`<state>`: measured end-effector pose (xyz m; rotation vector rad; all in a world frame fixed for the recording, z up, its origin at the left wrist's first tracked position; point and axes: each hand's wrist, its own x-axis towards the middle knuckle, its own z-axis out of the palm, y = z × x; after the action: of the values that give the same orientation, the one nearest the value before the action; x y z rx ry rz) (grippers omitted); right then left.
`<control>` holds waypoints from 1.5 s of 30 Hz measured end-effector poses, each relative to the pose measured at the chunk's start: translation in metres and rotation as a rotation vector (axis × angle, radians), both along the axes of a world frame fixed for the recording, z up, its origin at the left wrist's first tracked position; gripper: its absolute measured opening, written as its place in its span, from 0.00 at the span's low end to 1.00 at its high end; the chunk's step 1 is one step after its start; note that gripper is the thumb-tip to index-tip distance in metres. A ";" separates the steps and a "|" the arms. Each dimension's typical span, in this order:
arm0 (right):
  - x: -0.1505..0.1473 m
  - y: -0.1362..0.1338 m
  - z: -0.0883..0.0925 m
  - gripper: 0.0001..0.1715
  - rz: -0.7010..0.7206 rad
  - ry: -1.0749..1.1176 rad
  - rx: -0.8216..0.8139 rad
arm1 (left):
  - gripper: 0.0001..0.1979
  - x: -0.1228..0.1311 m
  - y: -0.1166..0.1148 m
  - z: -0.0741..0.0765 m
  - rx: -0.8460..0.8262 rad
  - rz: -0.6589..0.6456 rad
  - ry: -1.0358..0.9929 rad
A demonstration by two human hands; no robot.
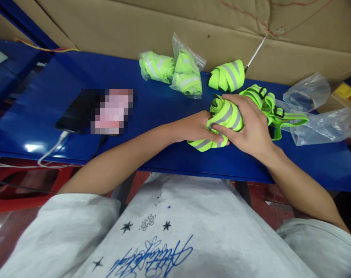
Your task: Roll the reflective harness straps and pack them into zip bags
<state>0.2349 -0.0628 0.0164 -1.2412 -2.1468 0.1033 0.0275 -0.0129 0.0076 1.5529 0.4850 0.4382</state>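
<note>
Both my hands grip one bundle of neon green reflective straps (226, 115) with grey stripes, resting on the blue table (164, 104). My left hand (197, 127) holds its left side, fingers curled under. My right hand (247, 123) wraps over the top and right side. More loose green strap with black buckles (275, 112) trails to the right of the bundle.
Behind lie a rolled strap bundle (227, 75) and two bagged bundles (156, 66) (187, 73). Empty clear plastic bags (317, 112) lie at the right. A phone (74, 112) with a white cable (52, 150) sits left. Cardboard (193, 27) walls the back.
</note>
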 end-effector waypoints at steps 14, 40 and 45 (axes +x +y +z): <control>0.000 -0.014 0.009 0.38 -0.093 0.079 0.086 | 0.21 -0.001 0.012 -0.003 0.396 0.324 0.054; -0.003 0.002 0.002 0.34 -0.326 0.299 0.187 | 0.07 0.025 -0.019 -0.002 -0.154 0.668 -0.334; -0.004 0.001 -0.003 0.36 -0.273 0.325 0.098 | 0.13 0.016 0.000 -0.009 -0.407 0.651 -0.234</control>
<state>0.2312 -0.0614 0.0132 -1.3459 -1.6728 0.0756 0.0439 -0.0131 -0.0017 0.9117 0.8392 0.9426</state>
